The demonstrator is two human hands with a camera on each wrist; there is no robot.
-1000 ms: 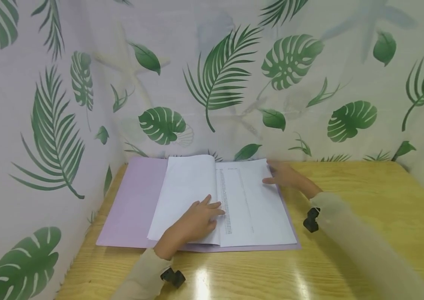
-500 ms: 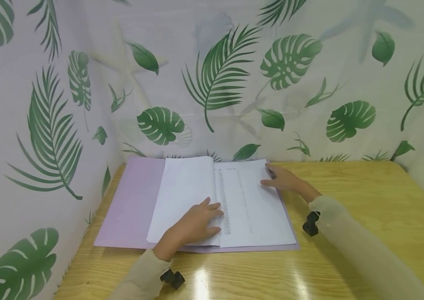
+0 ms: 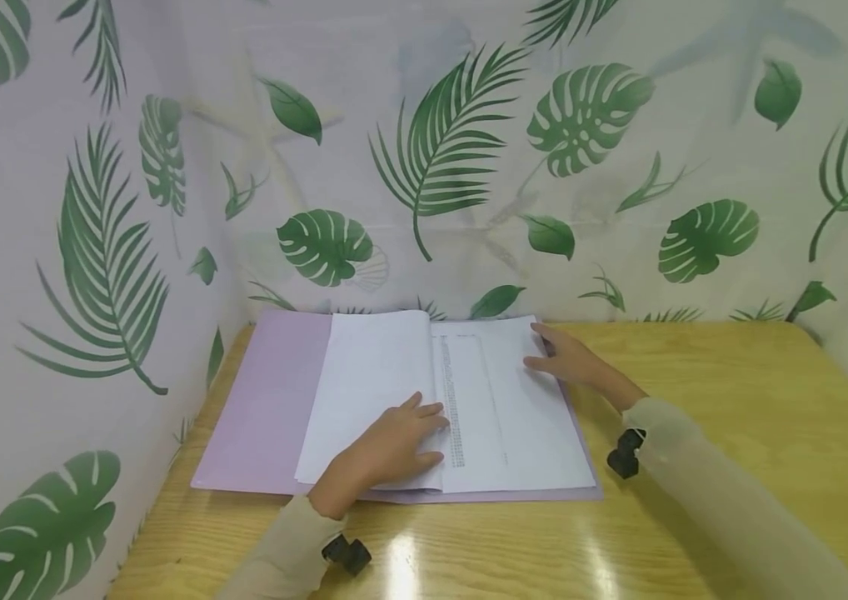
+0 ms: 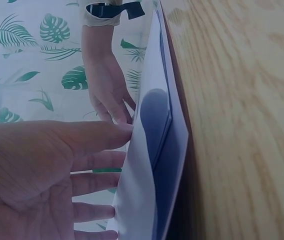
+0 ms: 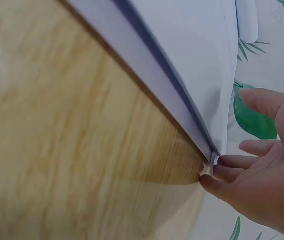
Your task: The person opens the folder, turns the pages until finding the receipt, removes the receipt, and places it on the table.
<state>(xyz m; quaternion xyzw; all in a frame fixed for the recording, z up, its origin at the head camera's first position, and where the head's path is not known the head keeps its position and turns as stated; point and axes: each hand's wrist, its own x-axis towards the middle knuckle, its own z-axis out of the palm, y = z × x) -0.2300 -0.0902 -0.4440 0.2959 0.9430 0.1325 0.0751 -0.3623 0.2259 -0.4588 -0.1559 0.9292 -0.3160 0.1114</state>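
Note:
A lilac folder (image 3: 266,408) lies spread on the table, with a stack of white sheets fastened inside it. The turned sheets (image 3: 371,375) on the left are blank on top, while the right-hand sheet (image 3: 536,433) bears narrow printed columns. Fingers spread, my left hand (image 3: 392,442) rests near the fold between them; in the left wrist view its fingertips touch the bulging paper. At the far right corner is my right hand (image 3: 572,358). In the right wrist view, its lower fingertips (image 5: 224,162) touch the stack's corner, with the thumb raised apart from the paper.
The wooden table (image 3: 724,400) extends to the right of the folder and in front of it. A leaf-patterned cloth (image 3: 469,167) hangs behind and along the left side. Each sleeve carries a small black device (image 3: 625,454) at the wrist.
My left thumb has spread slightly away from the other fingers. The right hand settles at the far corner after blurred motion. Folder and sheets stay put.

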